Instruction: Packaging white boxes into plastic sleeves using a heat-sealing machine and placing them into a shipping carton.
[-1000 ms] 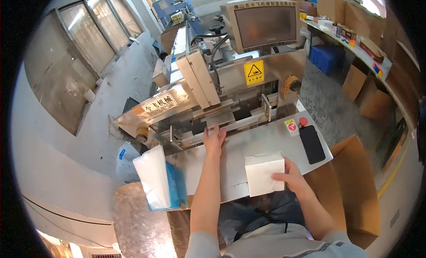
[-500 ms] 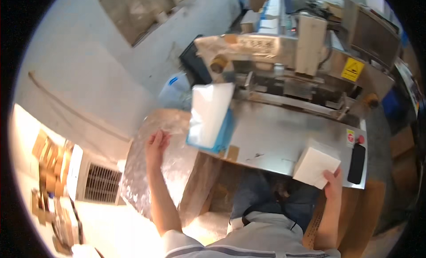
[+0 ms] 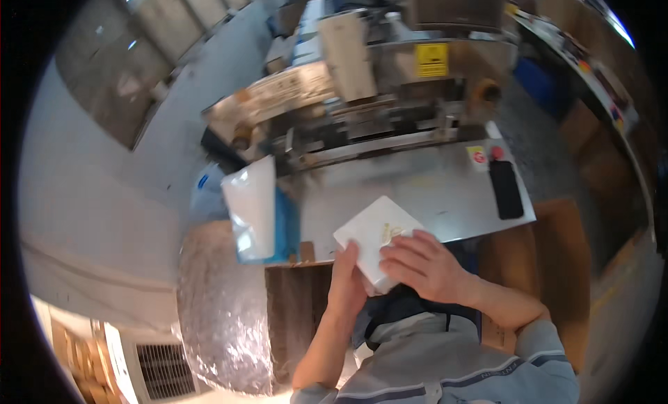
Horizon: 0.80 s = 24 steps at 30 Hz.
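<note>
A pale wall (image 3: 181, 98) with a window (image 3: 104, 63) fills the left side, above a bulky bundle wrapped in clear plastic (image 3: 223, 313). Next comes a metal tabletop (image 3: 410, 181), a blue box (image 3: 287, 230) with white film (image 3: 252, 209) at its left end. A machine (image 3: 396, 63) bearing a yellow sign (image 3: 432, 60) stands along its far side; a red button (image 3: 497, 153) and a black phone (image 3: 506, 188) sit at its right end, near an open cardboard box (image 3: 543, 258). A cluttered bench (image 3: 567, 53) runs along the far right. The white packet (image 3: 379, 227) is in the person's hands at the table's front edge; whether it touches the metal cannot be told. It is nearly square, with no clear long axis, and turned like a diamond, one corner toward the machine, gold marking upward. The left hand (image 3: 348, 282) holds its lower left edge, thumb on top, other fingers hidden. The right hand (image 3: 428, 268) comes in from the lower right, its fingers slightly apart and laid across the upper face; its thumb is hidden, so its grip is unclear.
</note>
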Each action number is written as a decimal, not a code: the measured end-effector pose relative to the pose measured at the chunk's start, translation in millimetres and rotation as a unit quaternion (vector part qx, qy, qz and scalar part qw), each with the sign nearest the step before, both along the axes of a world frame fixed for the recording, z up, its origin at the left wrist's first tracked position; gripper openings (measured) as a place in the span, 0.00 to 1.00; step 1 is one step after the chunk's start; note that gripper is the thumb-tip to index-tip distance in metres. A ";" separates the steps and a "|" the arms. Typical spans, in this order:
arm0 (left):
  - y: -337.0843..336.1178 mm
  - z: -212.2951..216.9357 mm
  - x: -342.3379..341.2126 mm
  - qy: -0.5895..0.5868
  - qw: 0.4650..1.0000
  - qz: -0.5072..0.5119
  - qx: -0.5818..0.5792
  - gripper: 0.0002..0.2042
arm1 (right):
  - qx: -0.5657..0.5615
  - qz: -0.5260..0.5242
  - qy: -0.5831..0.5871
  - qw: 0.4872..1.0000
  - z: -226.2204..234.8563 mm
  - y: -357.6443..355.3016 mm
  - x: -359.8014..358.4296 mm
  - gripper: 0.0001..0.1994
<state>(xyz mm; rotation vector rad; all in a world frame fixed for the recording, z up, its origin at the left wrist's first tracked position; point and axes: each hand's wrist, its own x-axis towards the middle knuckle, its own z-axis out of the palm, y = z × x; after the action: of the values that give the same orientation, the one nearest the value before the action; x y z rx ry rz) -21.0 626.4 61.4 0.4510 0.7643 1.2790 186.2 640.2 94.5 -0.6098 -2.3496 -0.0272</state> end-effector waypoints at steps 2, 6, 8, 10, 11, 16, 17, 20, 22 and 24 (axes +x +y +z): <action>22.7 1.1 21.9 0.025 0.998 -0.055 0.030 0.37 | 0.002 -0.040 -0.008 0.999 2.5 -16.9 31.9 0.25; 41.1 10.2 86.5 0.035 0.980 -0.181 0.074 0.49 | -0.324 -0.202 0.386 0.840 -11.3 -51.2 123.8 0.36; 37.8 24.8 139.5 0.066 0.949 -0.288 0.108 0.51 | -0.549 -0.051 0.571 0.609 -35.1 -57.5 166.9 0.41; 28.3 34.7 189.5 0.284 0.877 -0.314 0.228 0.54 | -0.527 -0.110 0.514 0.668 -25.6 -68.4 181.5 0.40; 22.9 33.7 210.3 0.270 0.876 -0.321 0.238 0.54 | -0.529 -0.140 0.519 0.657 -27.8 -79.5 201.8 0.37; 54.7 -20.5 226.7 0.553 0.699 -0.210 0.401 0.40 | -0.330 -0.495 0.478 0.646 -43.2 -179.1 326.5 0.41; 66.6 -38.8 220.5 0.613 0.643 -0.196 0.414 0.39 | -0.303 -0.616 0.379 0.621 -52.4 -199.6 340.5 0.42; 74.9 -76.6 226.0 0.775 0.451 -0.185 0.402 0.36 | -0.360 -0.727 0.151 0.565 -133.7 -247.2 366.4 0.46; 77.1 -100.4 226.5 0.807 0.366 -0.149 0.439 0.33 | -0.488 -0.723 0.131 0.471 -212.8 -275.2 383.6 0.42; 80.4 -102.9 227.5 0.806 0.368 -0.159 0.435 0.33 | -0.592 -0.690 0.175 0.377 -291.5 -307.1 402.4 0.43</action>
<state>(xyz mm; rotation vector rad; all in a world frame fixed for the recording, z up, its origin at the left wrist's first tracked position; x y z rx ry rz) 206.5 706.8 -41.5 2.8639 1.3222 0.2690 588.6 333.1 -197.1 -2.6627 -0.3582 0.9598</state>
